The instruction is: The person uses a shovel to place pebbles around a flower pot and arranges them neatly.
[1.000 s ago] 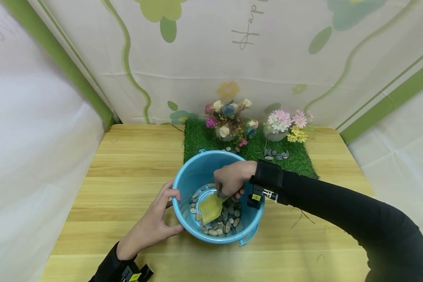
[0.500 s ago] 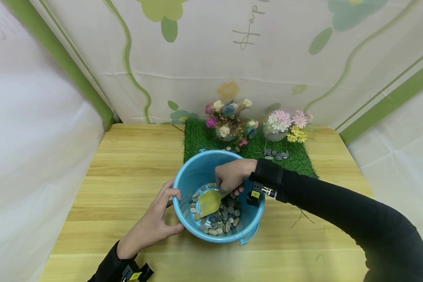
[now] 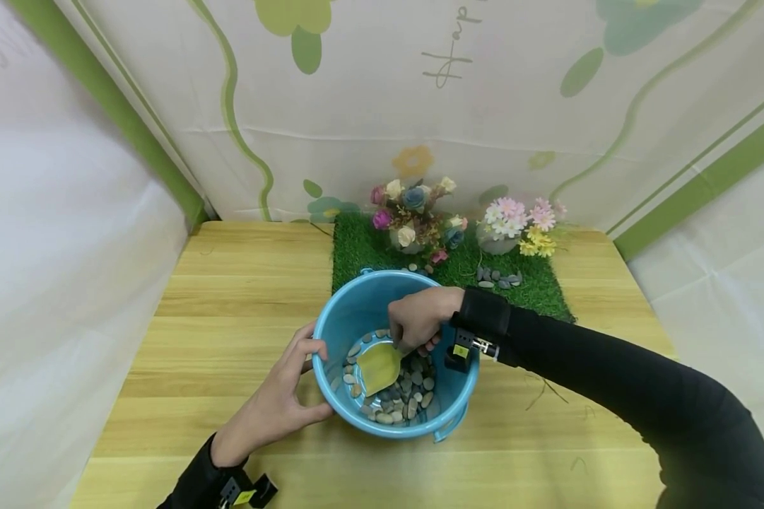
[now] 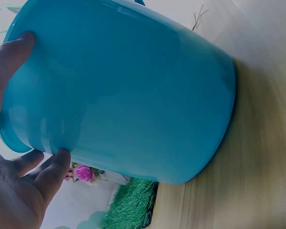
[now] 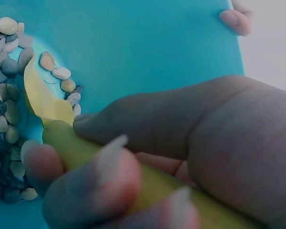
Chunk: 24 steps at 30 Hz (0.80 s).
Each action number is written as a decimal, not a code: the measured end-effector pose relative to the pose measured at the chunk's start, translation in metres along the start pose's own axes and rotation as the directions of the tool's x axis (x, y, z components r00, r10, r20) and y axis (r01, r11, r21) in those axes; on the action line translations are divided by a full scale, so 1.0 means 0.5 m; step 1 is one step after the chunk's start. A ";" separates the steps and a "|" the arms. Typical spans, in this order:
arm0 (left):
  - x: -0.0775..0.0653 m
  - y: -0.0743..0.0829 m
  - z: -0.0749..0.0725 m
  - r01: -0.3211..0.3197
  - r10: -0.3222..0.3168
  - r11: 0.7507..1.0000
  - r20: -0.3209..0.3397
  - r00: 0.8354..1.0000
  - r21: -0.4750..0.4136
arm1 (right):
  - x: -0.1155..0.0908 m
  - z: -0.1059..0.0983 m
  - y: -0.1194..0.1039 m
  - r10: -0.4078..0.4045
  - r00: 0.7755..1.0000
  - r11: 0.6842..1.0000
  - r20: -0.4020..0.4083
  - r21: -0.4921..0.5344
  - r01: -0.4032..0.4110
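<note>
A blue bucket point(image 3: 331, 318) stands on the wooden table, with grey and tan pebbles point(image 3: 413, 396) over its bottom. My right hand point(image 3: 416, 318) reaches inside and grips the handle of a yellow shovel point(image 3: 379, 369). In the right wrist view the thumb lies along the shovel handle point(image 5: 78, 150) and the fingers curl round it; the blade is down among the pebbles point(image 5: 7, 90). My left hand point(image 3: 286, 392) holds the bucket's left side, fingers hooked over the rim and thumb against the outer wall, as the left wrist view also shows on the bucket point(image 4: 119, 90).
Behind the bucket lies a green turf mat point(image 3: 362, 247) bearing two flower pots, one with roses point(image 3: 413, 219) and one with pink and yellow daisies point(image 3: 515, 223). Small stones point(image 3: 499, 278) lie on the mat. The bucket's handle point(image 3: 450, 424) hangs at its front right. Fabric walls surround the table point(image 3: 242, 283).
The shovel blade has tilted and shifted slightly over the bucket's bottom, with small movements of my right hand. My left hand stays in place on the rim.
</note>
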<state>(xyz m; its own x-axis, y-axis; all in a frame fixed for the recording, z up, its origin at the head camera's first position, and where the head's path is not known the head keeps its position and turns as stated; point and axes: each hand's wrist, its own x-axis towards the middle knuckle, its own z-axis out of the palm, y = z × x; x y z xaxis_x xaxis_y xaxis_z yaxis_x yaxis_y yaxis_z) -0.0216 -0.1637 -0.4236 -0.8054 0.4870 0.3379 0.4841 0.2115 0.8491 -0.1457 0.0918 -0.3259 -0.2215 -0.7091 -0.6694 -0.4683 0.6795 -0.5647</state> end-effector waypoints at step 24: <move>-0.001 0.008 0.002 0.012 -0.012 1.000 0.000 1.000 -0.005 | 0.015 0.010 0.009 -0.071 0.994 0.994 0.081 0.083 0.064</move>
<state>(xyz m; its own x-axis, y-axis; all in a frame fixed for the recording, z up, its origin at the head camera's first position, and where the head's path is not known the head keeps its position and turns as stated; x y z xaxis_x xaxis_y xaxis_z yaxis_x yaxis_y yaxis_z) -0.0191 -0.1623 -0.4207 -0.8112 0.4847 0.3271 0.4723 0.2133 0.8552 -0.1452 0.0908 -0.3359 -0.1181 -0.7379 -0.6645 -0.4090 0.6460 -0.6446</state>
